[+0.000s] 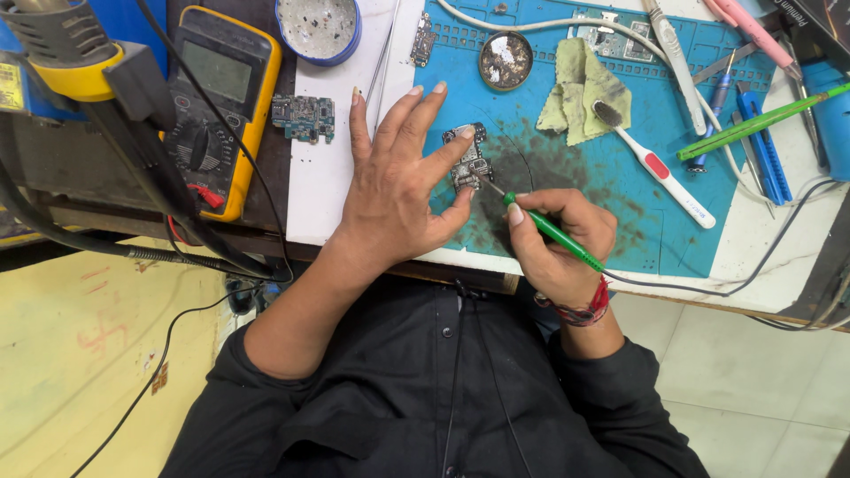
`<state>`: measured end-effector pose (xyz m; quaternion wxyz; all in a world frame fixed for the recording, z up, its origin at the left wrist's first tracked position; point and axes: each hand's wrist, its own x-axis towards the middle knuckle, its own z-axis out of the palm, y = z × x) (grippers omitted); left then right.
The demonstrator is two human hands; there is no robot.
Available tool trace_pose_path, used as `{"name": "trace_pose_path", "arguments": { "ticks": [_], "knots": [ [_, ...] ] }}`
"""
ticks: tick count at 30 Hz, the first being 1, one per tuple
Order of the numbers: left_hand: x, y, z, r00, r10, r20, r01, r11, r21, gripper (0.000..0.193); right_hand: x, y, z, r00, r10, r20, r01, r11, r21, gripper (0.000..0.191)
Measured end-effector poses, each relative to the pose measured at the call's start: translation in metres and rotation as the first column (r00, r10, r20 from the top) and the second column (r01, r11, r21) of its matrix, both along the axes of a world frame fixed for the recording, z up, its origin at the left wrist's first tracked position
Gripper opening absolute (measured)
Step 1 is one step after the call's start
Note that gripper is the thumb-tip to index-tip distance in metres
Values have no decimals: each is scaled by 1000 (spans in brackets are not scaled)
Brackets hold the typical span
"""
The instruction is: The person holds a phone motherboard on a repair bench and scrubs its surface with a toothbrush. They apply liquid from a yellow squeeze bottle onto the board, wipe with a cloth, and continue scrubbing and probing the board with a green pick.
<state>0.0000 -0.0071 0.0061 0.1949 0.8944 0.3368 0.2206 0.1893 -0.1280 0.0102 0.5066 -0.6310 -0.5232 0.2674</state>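
A small dark circuit board lies on the blue work mat. My left hand pins it between index finger and thumb, the other fingers spread. My right hand grips a green-handled soldering iron like a pen, its metal tip touching the board's lower right edge. The iron's dark cable runs off to the right.
A yellow multimeter and a hot-air tool stand at the left. Another circuit board lies on the white table. On the mat are a round tin, a yellow-green cloth, a toothbrush, tweezers and several other tools.
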Motion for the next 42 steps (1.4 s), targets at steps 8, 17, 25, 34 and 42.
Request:
{"name": "trace_pose_path", "arguments": {
  "ticks": [8,17,25,34,42],
  "knots": [
    [0,0,1,1000,-1,2,1,1000,-5,54,3,-7,-9,991,-36,-128,39,999,21,10],
    [0,1,1,999,-46,-16,47,998,29,51,-6,-17,-9,974,-155,-165,155,988,-15,12],
    [-1,-1,-4,1000,-13,19,12,999,49,31,-3,-26,-4,991,-137,-13,136,990,-48,12],
    [-2,0,2,997,-57,45,56,998,20,20,0,-18,-9,988,-115,-103,110,992,-55,14],
    [-2,-1,0,997,-66,41,67,998,-3,18,2,-20,-8,993,-89,-74,84,994,-68,13]
  ]
}}
